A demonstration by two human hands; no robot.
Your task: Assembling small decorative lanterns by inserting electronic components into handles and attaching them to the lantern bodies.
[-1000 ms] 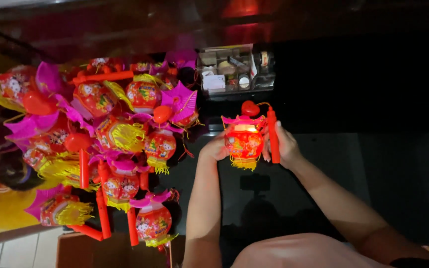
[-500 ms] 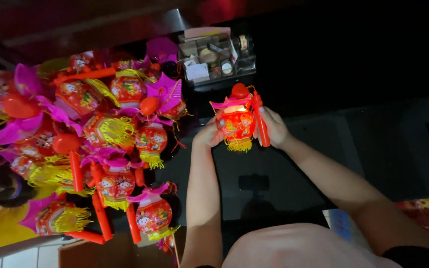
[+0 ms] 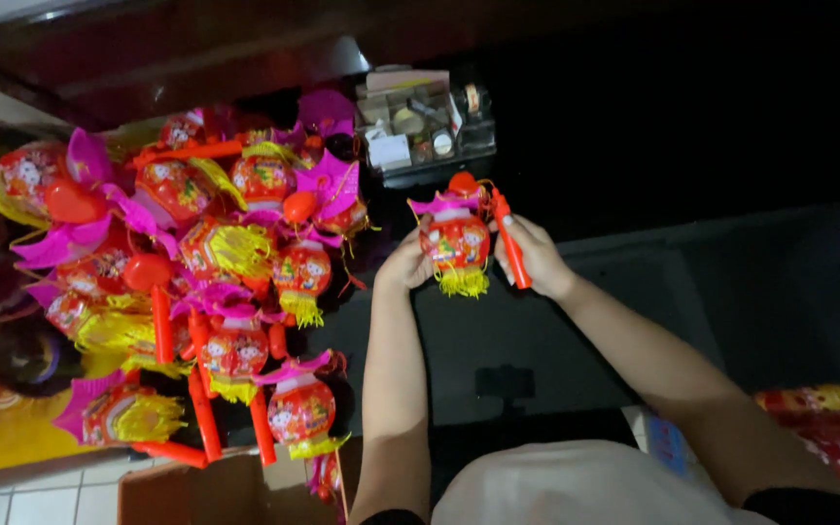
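I hold a small red toy lantern (image 3: 455, 241) with a pink top and a yellow fringe out in front of me, over a dark surface. My left hand (image 3: 406, 262) grips its left side. My right hand (image 3: 535, 255) is on its right side, with the lantern's red handle stick (image 3: 511, 239) running through the fingers. To the left lies a big pile of similar lanterns (image 3: 196, 282) with pink tops, yellow fringes and red sticks.
A clear plastic box (image 3: 426, 126) with small items stands just beyond the held lantern. A cardboard box edge (image 3: 216, 486) shows at the bottom left. Red printed packaging (image 3: 819, 428) lies at the bottom right. White floor tiles (image 3: 12, 506) appear at the lower left corner.
The held lantern and both hands sit a little higher and further left in the view than before, as my head has shifted. The grip looks the same.
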